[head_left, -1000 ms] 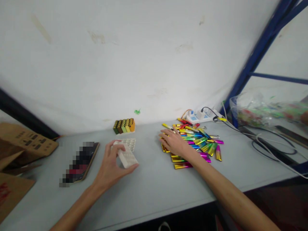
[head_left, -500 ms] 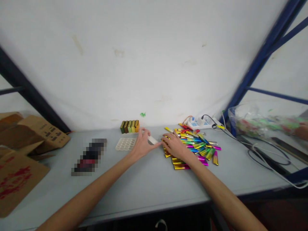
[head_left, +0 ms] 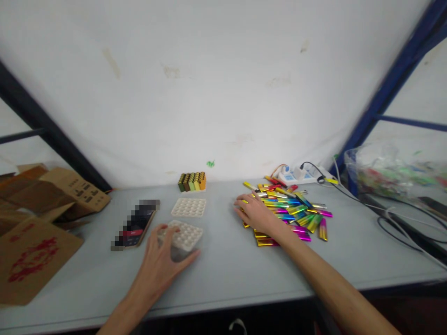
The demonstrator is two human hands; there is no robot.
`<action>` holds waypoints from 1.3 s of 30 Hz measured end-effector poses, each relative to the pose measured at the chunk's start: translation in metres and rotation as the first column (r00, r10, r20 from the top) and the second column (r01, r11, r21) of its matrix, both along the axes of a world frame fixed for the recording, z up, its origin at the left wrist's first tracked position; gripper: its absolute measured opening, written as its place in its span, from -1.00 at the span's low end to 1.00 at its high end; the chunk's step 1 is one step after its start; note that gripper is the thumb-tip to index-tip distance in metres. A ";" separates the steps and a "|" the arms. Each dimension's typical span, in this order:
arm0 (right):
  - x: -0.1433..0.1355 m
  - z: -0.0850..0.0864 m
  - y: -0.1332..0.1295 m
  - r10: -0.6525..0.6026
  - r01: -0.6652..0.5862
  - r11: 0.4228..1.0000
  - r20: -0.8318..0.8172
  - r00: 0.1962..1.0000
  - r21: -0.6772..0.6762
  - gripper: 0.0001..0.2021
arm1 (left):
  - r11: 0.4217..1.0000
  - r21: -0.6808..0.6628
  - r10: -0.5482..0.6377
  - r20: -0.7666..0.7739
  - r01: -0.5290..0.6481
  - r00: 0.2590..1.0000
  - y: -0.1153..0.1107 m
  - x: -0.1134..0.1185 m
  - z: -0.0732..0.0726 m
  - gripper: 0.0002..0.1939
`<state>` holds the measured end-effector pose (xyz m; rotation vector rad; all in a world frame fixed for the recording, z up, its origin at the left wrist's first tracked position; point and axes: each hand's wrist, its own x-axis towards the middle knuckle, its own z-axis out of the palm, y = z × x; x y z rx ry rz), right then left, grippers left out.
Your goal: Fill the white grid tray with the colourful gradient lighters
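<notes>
My left hand [head_left: 162, 253] is at a white grid tray [head_left: 186, 236], fingers spread over its left side and thumb below its front edge; the tray looks slightly lifted and tilted. Behind it a second white tray [head_left: 189, 207] lies flat on the table. Farther back stands a block of small upright pieces [head_left: 192, 182], green to orange. My right hand [head_left: 257, 215] rests on the left edge of a pile of shiny multicoloured flat pieces [head_left: 298, 209]. Its fingers are bent down on golden ones, and whether it grips any cannot be made out.
A phone [head_left: 138, 226], partly pixelated, lies left of the trays. Open cardboard boxes [head_left: 42, 251] fill the far left. At the back right are a power strip [head_left: 300, 175] and cables. Clear plastic bags [head_left: 394, 170] lie at the far right beside a blue frame [head_left: 387, 97].
My left hand has moved left and towards the front edge, with a tray now at its fingers. My right hand stays at the pile. The view has shifted slightly.
</notes>
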<state>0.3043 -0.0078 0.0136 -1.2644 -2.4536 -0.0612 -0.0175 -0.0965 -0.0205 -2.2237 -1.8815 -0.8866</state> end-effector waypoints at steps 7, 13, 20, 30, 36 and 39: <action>0.003 0.004 0.000 -0.024 0.024 1.000 0.002 1.000 -0.002 -0.69 | 0.987 -0.150 -0.076 -0.134 0.056 0.988 0.002 -0.018 0.002 -0.43; 0.010 0.005 0.005 -0.040 0.040 0.999 -0.005 0.999 0.001 -0.70 | 0.980 -0.164 -0.150 -0.235 0.113 0.960 0.043 -0.027 0.023 -0.31; 0.010 0.001 0.006 -0.040 0.040 0.999 -0.005 0.999 0.021 -0.69 | 0.916 -0.268 -0.367 -0.258 0.298 0.894 0.089 -0.023 0.023 -0.06; 0.015 0.000 0.008 -0.061 0.062 0.998 -0.053 0.997 0.011 -0.70 | 0.870 -0.271 -0.466 -0.177 0.413 0.867 0.093 0.033 0.009 -0.17; 0.020 -0.003 0.011 -0.036 0.040 0.999 -0.100 0.994 0.036 -0.70 | 0.908 -0.260 -0.389 -0.240 0.327 0.889 0.092 0.066 0.011 -0.16; 0.029 -0.003 0.016 -0.057 0.065 0.996 -0.125 0.991 0.064 -0.70 | 0.919 -0.254 -0.366 -0.264 0.302 0.892 0.091 0.070 0.011 -0.14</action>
